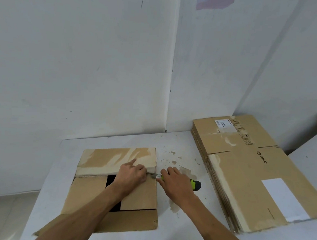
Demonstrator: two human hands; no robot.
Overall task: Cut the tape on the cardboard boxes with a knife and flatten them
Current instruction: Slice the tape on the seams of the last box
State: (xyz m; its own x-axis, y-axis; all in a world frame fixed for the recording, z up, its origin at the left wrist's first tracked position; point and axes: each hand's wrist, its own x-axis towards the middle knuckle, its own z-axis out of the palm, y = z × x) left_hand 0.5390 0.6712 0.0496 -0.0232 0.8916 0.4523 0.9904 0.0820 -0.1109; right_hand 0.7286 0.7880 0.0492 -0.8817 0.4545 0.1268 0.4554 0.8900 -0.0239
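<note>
A small brown cardboard box (95, 193) lies on the white table (185, 231), its flaps partly apart with a dark gap showing inside. My left hand (131, 174) presses down on the far flap (115, 159) near the box's right edge, index finger stretched out. My right hand (176, 185) grips a utility knife (195, 184) with a green and black handle. The blade tip sits at the right end of the box's seam, right beside my left hand.
A stack of flattened cardboard boxes (252, 176) lies on the right side of the table, reaching its front edge. Brown stains (175, 162) mark the tabletop between box and stack. White walls stand close behind; the floor shows at the left.
</note>
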